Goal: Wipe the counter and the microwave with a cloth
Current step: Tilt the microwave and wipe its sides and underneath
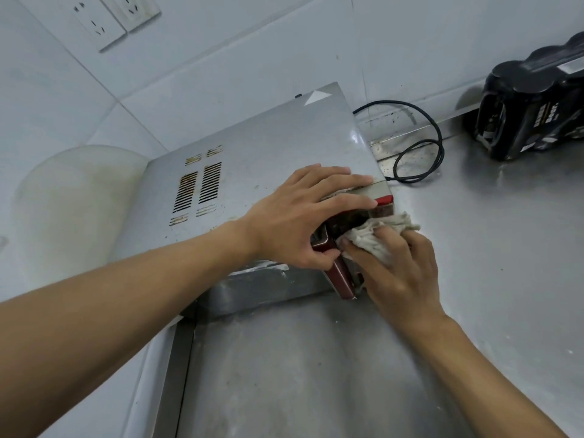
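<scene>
A grey metal microwave [252,147] with a dark red front stands on the steel counter [316,374], seen from above. My left hand [300,216] lies flat on its top near the front edge, fingers straight, the thumb hooked under at the red door edge. Just below, my right hand [398,273] grips a bunched beige cloth [373,238] and presses it against the microwave's front face. Most of the front is hidden by both hands.
A black power cord [420,147] loops on the counter right of the microwave. A black shrink-wrapped pack of cans [531,105] stands at the far right against the tiled wall. Wall sockets [107,20] sit at top left. A translucent round lid [72,203] leans left of the microwave.
</scene>
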